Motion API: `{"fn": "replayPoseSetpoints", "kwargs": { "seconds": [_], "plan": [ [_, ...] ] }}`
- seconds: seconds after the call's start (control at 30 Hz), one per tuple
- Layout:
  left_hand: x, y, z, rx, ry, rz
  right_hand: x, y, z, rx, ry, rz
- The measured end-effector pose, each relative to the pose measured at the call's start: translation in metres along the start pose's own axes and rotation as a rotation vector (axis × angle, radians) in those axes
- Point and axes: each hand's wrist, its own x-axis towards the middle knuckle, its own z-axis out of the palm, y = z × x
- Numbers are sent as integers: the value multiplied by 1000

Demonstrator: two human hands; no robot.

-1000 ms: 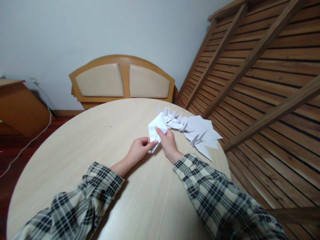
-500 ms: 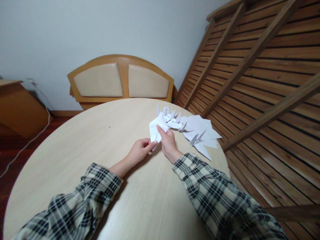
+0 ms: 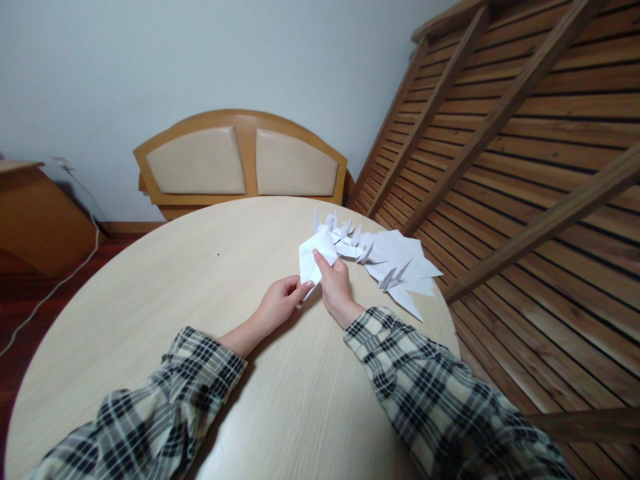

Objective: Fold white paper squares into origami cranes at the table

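A folded piece of white paper (image 3: 313,255) is held up over the round pale wooden table (image 3: 165,287). My left hand (image 3: 278,302) pinches its lower corner with fingers curled. Gripping the paper's right side is my right hand (image 3: 334,287), thumb laid on its face. Both arms wear plaid sleeves. Just behind and to the right lie several folded white paper figures (image 3: 345,237) on a spread of loose white sheets (image 3: 403,263).
A wooden chair with two beige padded panels (image 3: 240,163) stands at the table's far side. A slatted wooden frame (image 3: 525,147) leans along the right. A brown cabinet (image 3: 40,213) and a white cable (image 3: 60,280) are at the left on the dark floor.
The paper's fold has tightened slightly between my hands. Both hands stay in nearly the same place; the view shifted a little.
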Motion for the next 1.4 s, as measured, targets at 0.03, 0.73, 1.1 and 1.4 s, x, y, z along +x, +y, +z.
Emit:
{"fn": "replayPoseSetpoints", "kwargs": {
  "seconds": [0.03, 0.73, 1.1, 1.4],
  "plan": [
    [0, 0, 0, 15, 9, 1, 0, 0, 0, 6, 7, -7],
    [0, 2, 4, -43, 23, 39, 3, -7, 2, 131, 49, 38],
    [-5, 5, 1, 35, -17, 98, 5, -13, 0, 141, 15, 73],
    [-4, 6, -2, -20, -147, 84, 5, -18, -1, 94, -11, 84]
  ]
}}
